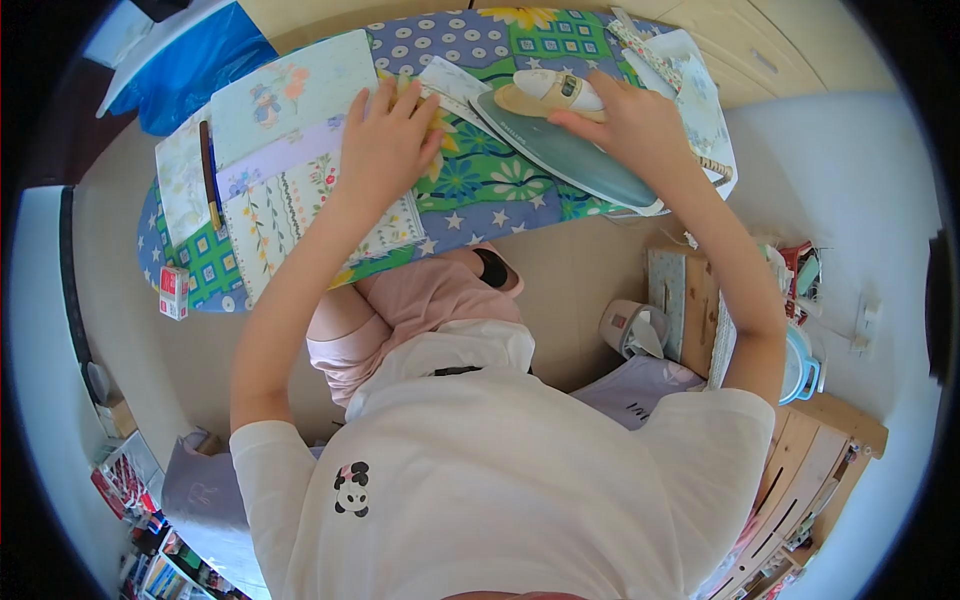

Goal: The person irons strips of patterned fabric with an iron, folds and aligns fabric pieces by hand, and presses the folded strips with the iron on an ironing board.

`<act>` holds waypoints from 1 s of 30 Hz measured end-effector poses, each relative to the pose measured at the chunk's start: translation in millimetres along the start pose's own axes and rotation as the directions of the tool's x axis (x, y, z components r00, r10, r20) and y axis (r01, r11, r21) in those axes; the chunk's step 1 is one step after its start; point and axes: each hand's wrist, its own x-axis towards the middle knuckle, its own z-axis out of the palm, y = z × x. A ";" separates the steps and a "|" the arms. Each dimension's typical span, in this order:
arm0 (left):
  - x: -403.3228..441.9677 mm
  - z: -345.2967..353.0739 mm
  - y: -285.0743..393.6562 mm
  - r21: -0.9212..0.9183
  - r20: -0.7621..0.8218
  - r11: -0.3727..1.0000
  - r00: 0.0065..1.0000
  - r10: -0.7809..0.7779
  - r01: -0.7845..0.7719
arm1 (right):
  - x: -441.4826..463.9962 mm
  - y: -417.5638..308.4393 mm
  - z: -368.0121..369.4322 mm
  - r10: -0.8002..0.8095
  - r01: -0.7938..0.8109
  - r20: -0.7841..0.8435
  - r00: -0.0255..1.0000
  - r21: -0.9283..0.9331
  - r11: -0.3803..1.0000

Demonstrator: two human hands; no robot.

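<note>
Holding the iron [575, 158] on the surface [425, 40], the right hand [632, 115] curls snugly round its handle [550, 91], the best place for something probably heavy and rigid; the left hand [388, 140] lies spread, clasping nothing.

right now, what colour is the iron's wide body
The iron's body is grey-green, seen in the head view.

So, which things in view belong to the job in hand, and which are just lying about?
Apparently in the job:
- iron, held by the right hand
- patterned pieces, at the left hand
- ironing board beneath

Probably just lying about:
- blue plastic bag
- red-and-white box
- bin
</note>
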 end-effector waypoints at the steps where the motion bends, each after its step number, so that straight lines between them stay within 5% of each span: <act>1: -0.1 0.3 0.2 0.000 -0.006 1.000 1.000 0.004 -0.004 | -1.0 0.0 -1.1 0.029 -0.029 0.037 0.999 -0.005 1.000; 6: -3.2 7.9 -0.2 -0.027 -0.049 1.000 0.999 0.003 -0.005 | -1.6 7.1 -16.1 0.082 -0.087 0.105 0.991 0.046 0.995; 9: -2.5 9.8 -5.3 -0.077 -0.137 0.996 0.990 0.030 -0.041 | 1.7 21.7 -27.3 0.268 -0.296 0.148 0.952 0.224 0.928; 11: -3.9 4.8 -6.6 -0.188 -0.040 0.982 0.999 0.009 -0.016 | 5.4 22.3 -39.9 0.432 -0.460 0.163 0.887 0.229 0.858; 17: -4.9 8.0 -10.0 -0.252 -0.035 0.968 0.999 -0.013 0.004 | 17.2 0.9 -38.9 0.193 -0.202 0.065 0.979 0.176 0.964; 20: -3.7 11.9 -13.4 -0.340 -0.065 0.940 0.997 -0.051 0.027 | 21.0 -11.6 -31.9 0.227 -0.255 0.185 0.956 0.150 0.955; 30: -6.1 10.3 -11.8 -0.294 -0.075 0.955 0.995 -0.066 0.041 | 18.5 -19.7 -11.5 0.117 -0.129 0.097 0.988 0.135 0.982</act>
